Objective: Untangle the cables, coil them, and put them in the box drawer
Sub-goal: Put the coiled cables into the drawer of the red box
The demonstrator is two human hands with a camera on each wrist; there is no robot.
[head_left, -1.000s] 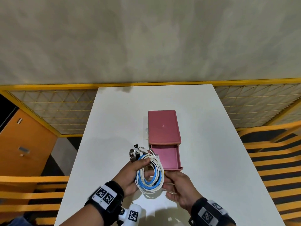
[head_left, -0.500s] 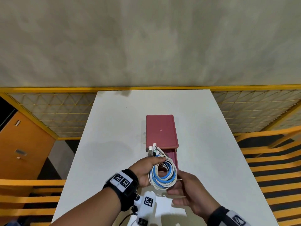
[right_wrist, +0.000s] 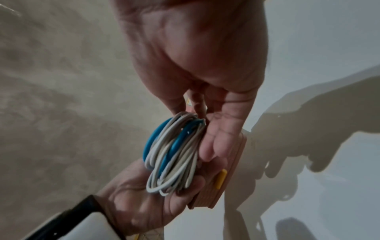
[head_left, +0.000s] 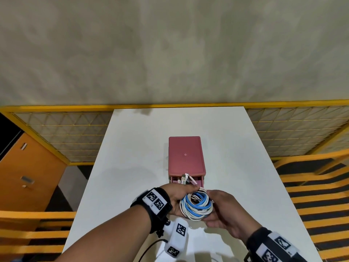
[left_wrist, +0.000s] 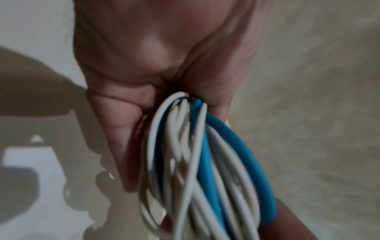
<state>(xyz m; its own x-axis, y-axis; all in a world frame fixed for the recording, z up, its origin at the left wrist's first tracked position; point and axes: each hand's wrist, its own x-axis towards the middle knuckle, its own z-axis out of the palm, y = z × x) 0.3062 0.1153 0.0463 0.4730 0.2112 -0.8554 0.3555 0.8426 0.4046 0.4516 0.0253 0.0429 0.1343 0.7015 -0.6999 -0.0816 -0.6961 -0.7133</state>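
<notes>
A coil of white and blue cables (head_left: 196,206) is held between both hands just above the front of the open drawer (head_left: 198,181) of a pink box (head_left: 186,156). My left hand (head_left: 179,197) grips the coil's left side, thumb over the top. My right hand (head_left: 221,208) curls its fingers along the coil's right side. Cable plugs (head_left: 184,179) stick out past the left fingers over the drawer. The left wrist view shows the cables (left_wrist: 197,162) running out of my closed fingers. In the right wrist view the coil (right_wrist: 174,151) sits between both hands, against the drawer front (right_wrist: 222,175).
The box stands mid-way on a white table (head_left: 132,148). A yellow mesh fence (head_left: 56,133) runs behind and to the sides. An orange cabinet (head_left: 24,171) stands at left, and yellow rails (head_left: 311,195) at right.
Both hands have carried the coil forward and right, from in front of the box's left corner to over the drawer front. The coil now lies flatter.
</notes>
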